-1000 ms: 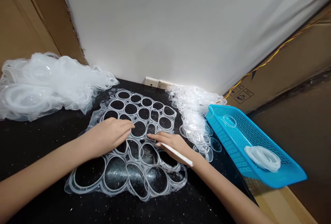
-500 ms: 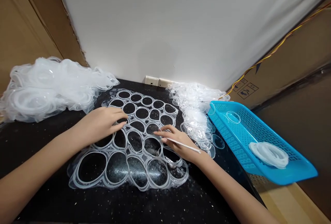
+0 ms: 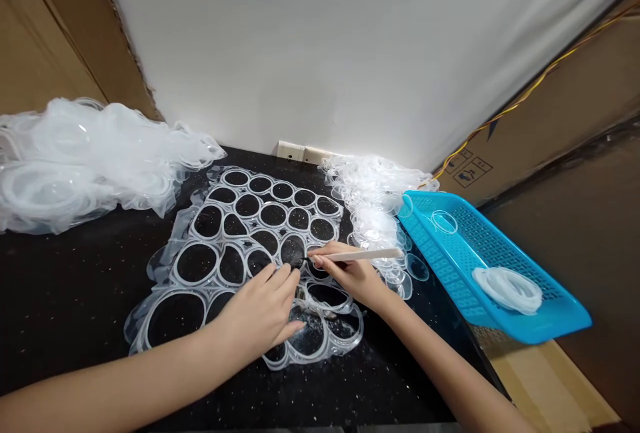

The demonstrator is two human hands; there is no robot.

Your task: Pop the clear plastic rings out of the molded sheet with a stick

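A clear plastic sheet [image 3: 247,221] lies flat on the black counter, punched with several round and oval holes. My left hand [image 3: 257,309] rests on its near part, fingers apart and pressing down, gripping nothing. My right hand [image 3: 347,273] is shut on a pale slender stick [image 3: 361,255] held like a pen. The stick's dark tip [image 3: 305,258] touches the sheet at the edge of a hole, close to my left fingertips. My left hand hides part of the sheet's lower holes.
A large heap of clear plastic rings [image 3: 85,166] lies at the left, and a smaller heap of clear discs and rings [image 3: 373,209] at the back right. A blue perforated basket [image 3: 440,266] holding a coil of rings [image 3: 507,289] stands at the right. Cardboard sheets line both sides.
My left hand has moved nearer to me and lower on the sheet. My right hand has moved up the sheet, and the stick has swung round so its tip meets the sheet.
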